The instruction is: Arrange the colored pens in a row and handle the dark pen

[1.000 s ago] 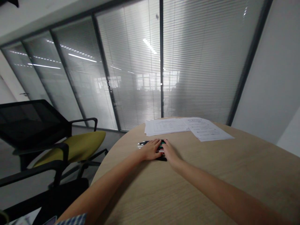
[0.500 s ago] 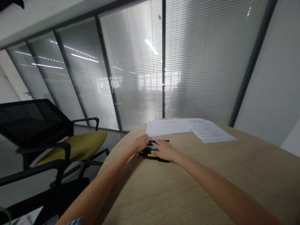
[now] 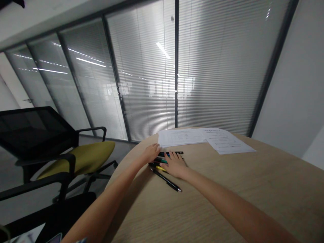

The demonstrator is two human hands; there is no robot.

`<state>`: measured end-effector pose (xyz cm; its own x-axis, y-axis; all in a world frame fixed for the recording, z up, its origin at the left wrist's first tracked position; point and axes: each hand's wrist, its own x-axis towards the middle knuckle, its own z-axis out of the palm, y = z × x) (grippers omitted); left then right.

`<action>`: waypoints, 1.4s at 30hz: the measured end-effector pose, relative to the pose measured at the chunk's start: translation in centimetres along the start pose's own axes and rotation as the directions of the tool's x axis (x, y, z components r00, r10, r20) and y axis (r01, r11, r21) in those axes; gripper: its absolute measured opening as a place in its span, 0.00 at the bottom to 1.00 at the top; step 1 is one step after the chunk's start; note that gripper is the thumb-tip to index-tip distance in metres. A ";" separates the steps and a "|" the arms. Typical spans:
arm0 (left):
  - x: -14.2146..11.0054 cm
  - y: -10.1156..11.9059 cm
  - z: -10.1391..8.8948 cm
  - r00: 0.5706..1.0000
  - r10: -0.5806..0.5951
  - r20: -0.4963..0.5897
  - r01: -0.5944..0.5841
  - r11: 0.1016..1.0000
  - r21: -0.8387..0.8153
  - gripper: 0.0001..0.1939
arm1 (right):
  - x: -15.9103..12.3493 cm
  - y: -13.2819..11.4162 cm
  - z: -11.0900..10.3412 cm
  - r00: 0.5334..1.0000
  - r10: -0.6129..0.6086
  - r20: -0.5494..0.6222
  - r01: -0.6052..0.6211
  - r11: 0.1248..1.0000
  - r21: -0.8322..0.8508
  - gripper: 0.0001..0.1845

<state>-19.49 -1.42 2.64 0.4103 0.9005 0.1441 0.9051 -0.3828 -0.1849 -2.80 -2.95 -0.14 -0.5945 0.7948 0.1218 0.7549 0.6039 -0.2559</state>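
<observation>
Several pens lie side by side on the wooden table, partly covered by my hands. A dark pen (image 3: pixel 179 153) is at the far side of the row. A green-marked pen (image 3: pixel 163 161) and a yellow pen (image 3: pixel 159 168) show between my hands. Nearest me, a black pen (image 3: pixel 167 180) with a silver tip slants out from the others. My left hand (image 3: pixel 151 153) rests at the pens' left ends, its fingers extended. Laid over the right part of the row is my right hand (image 3: pixel 175 165), palm down with fingers spread.
Printed paper sheets (image 3: pixel 182 137) lie overlapping at the back of the round-edged table (image 3: pixel 227 202). An office chair with a yellow-green seat (image 3: pixel 78 158) stands left of the table. Behind are glass partitions with blinds (image 3: pixel 215 74).
The nearest black pen has swung away from the row, its right end now closer to me. My right hand has shifted slightly, its fingers more spread. My left hand stays nearly in place.
</observation>
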 end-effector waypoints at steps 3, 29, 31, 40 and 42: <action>0.0 0.1 0.2 1.000 -0.010 0.013 0.010 1.000 0.013 0.15 | 0.9 0.0 -0.1 1.000 0.021 0.000 -0.021 1.000 -0.009 0.37; 0.3 -0.8 1.0 0.995 -0.013 -0.101 -0.027 0.926 -0.377 0.11 | -5.0 -2.0 0.2 0.964 -0.264 -0.040 0.264 0.964 -0.016 0.30; 0.5 -0.8 1.3 0.992 -0.052 -0.111 -0.002 0.898 -0.440 0.11 | -4.4 -1.9 0.4 0.966 -0.249 -0.072 0.248 0.968 -0.029 0.27; -0.2 -3.3 2.6 0.966 -0.248 -0.073 0.106 0.639 -0.762 0.09 | -2.0 -2.4 1.0 0.962 -0.163 -0.219 0.176 0.984 0.040 0.28; -0.5 -4.0 2.7 0.943 -0.327 -0.063 0.127 0.528 -0.840 0.10 | -1.5 -2.0 0.7 0.957 -0.095 -0.273 0.147 0.973 0.178 0.27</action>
<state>-23.61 0.21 0.65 0.0975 0.9613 0.2578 0.6238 -0.2608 0.7367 -3.57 -5.41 -0.51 -0.5652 0.7202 0.4022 0.5981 0.6936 -0.4014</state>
